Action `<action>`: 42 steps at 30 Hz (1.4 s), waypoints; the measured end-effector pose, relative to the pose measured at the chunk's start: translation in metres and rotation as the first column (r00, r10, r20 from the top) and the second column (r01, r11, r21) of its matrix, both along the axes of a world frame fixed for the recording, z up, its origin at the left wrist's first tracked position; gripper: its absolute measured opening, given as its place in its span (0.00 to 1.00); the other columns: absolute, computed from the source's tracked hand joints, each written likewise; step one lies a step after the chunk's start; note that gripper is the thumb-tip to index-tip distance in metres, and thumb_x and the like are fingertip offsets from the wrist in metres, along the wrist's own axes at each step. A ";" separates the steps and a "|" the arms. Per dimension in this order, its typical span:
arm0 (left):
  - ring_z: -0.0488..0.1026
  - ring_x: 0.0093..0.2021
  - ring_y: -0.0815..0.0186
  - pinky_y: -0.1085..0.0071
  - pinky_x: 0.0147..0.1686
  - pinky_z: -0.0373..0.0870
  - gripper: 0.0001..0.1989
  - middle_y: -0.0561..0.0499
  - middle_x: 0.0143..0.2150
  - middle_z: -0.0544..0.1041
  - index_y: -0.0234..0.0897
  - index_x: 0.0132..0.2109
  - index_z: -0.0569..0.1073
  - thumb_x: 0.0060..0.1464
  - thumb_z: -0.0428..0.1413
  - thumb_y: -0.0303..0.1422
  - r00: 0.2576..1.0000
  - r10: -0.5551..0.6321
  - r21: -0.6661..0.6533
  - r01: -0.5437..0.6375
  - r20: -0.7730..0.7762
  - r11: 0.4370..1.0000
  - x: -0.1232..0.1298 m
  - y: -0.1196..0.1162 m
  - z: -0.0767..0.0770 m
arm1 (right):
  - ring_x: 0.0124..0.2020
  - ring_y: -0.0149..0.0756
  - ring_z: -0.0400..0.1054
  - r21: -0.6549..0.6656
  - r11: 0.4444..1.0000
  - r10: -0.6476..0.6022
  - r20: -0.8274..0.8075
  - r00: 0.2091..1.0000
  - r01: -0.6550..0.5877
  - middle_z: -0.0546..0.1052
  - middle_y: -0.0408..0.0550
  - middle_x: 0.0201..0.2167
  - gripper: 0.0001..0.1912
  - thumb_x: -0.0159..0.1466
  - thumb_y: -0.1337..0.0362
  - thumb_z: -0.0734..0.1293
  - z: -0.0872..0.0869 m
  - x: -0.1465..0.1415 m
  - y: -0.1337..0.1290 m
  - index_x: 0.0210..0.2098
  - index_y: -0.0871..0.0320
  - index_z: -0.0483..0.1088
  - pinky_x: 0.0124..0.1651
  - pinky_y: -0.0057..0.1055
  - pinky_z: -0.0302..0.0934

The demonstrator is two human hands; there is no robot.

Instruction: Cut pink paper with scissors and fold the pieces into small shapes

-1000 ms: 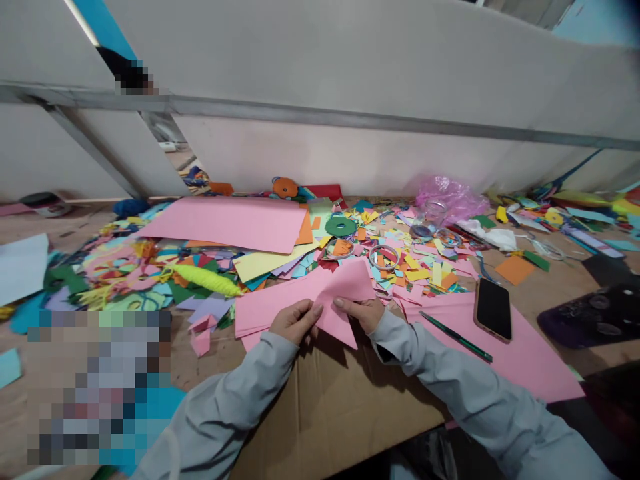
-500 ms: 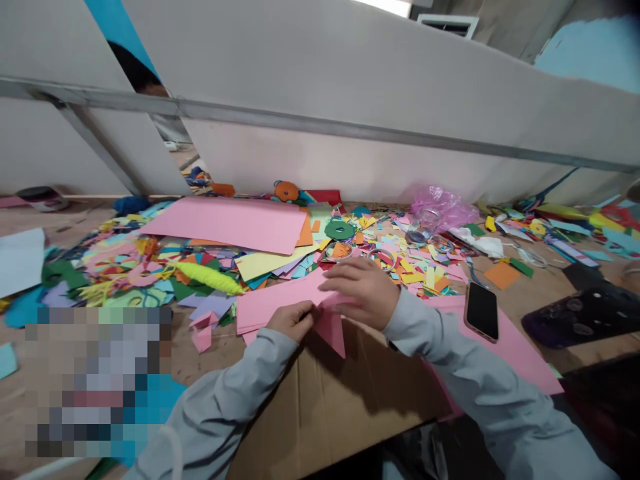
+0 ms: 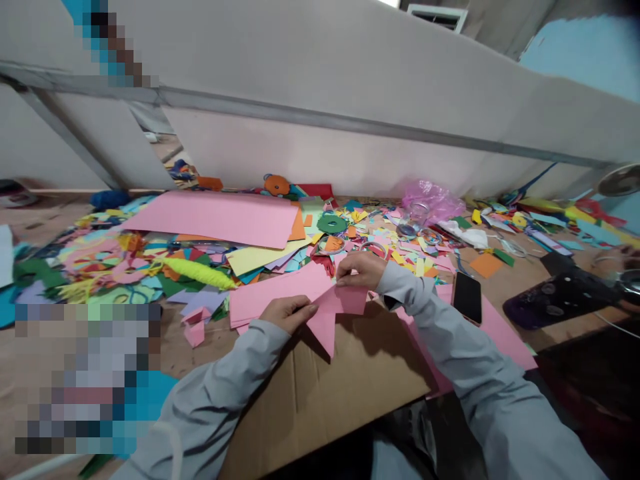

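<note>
A folded piece of pink paper is held between my two hands above a brown cardboard sheet. My left hand pinches its left side between thumb and fingers. On its upper right part, my right hand has the fingers closed on the paper. One pointed corner of the paper hangs down toward the cardboard. Behind and left of it lie flat pink sheets, partly under my left hand. A small folded pink scrap rests on the table to the left.
A large pink sheet lies over colourful paper scraps. Beside it is a bundle of yellow yarn. A phone lies on pink paper at right, near a dark bottle-like object. A white partition stands behind.
My right hand has gone from loosely spread fingers over the paper to a closed grip on its right part. More of that paper shows now. The camera view has shifted slightly right.
</note>
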State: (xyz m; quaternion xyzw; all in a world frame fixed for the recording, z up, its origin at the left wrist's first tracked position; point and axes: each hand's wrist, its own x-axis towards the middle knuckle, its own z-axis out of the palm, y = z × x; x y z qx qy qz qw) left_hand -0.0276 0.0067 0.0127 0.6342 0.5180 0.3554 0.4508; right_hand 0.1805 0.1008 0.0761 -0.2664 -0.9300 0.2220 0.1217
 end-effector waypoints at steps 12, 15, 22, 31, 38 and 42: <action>0.56 0.10 0.76 0.80 0.10 0.49 0.19 0.58 0.11 0.67 0.37 0.22 0.65 0.45 0.56 0.49 0.927 0.301 -0.137 -0.276 0.224 0.951 0.001 0.004 0.002 | 0.18 0.27 0.64 -0.769 0.618 -0.659 -0.392 0.642 0.166 0.72 0.42 0.20 0.23 0.47 0.46 0.71 -0.034 -0.002 -0.026 0.29 0.60 0.69 0.22 0.24 0.58; 0.57 0.10 0.76 0.80 0.10 0.52 0.20 0.57 0.13 0.69 0.36 0.23 0.67 0.46 0.56 0.49 0.933 0.286 -0.146 -0.259 0.217 0.955 0.006 0.001 0.002 | 0.15 0.25 0.60 -0.839 0.526 -0.660 -0.300 0.689 0.138 0.71 0.42 0.15 0.22 0.46 0.48 0.72 -0.048 -0.023 -0.045 0.22 0.63 0.69 0.22 0.25 0.57; 0.61 0.09 0.74 0.80 0.08 0.54 0.22 0.56 0.12 0.68 0.35 0.23 0.68 0.48 0.53 0.51 0.937 0.220 -0.195 -0.170 0.270 0.966 0.008 -0.001 -0.002 | 0.32 0.38 0.71 -0.871 0.490 -0.778 -0.452 0.437 -0.029 0.78 0.47 0.30 0.20 0.41 0.56 0.76 -0.052 -0.036 -0.060 0.31 0.60 0.74 0.39 0.37 0.64; 0.61 0.10 0.75 0.81 0.07 0.55 0.18 0.58 0.16 0.69 0.36 0.26 0.67 0.49 0.54 0.48 0.934 0.176 -0.126 -0.143 0.312 0.982 0.007 0.001 -0.006 | 0.30 0.38 0.71 -0.865 0.501 -0.804 -0.470 0.364 -0.009 0.78 0.47 0.26 0.18 0.41 0.58 0.76 -0.058 -0.030 -0.055 0.28 0.61 0.75 0.37 0.36 0.66; 0.62 0.13 0.75 0.80 0.13 0.58 0.15 0.58 0.17 0.69 0.36 0.27 0.68 0.49 0.55 0.45 0.942 0.138 -0.077 -0.120 0.306 0.990 0.007 0.001 -0.010 | 0.30 0.36 0.71 -0.865 0.501 -0.795 -0.470 0.384 -0.021 0.78 0.47 0.29 0.16 0.43 0.59 0.76 -0.060 -0.029 -0.059 0.30 0.61 0.75 0.37 0.35 0.66; 0.64 0.18 0.74 0.79 0.18 0.59 0.14 0.57 0.18 0.70 0.36 0.26 0.69 0.47 0.57 0.43 0.943 0.148 -0.010 -0.152 0.298 0.988 0.008 0.001 -0.011 | 0.30 0.36 0.70 -0.875 0.484 -0.780 -0.446 0.440 -0.028 0.78 0.47 0.29 0.16 0.45 0.58 0.75 -0.063 -0.029 -0.061 0.31 0.61 0.75 0.37 0.35 0.66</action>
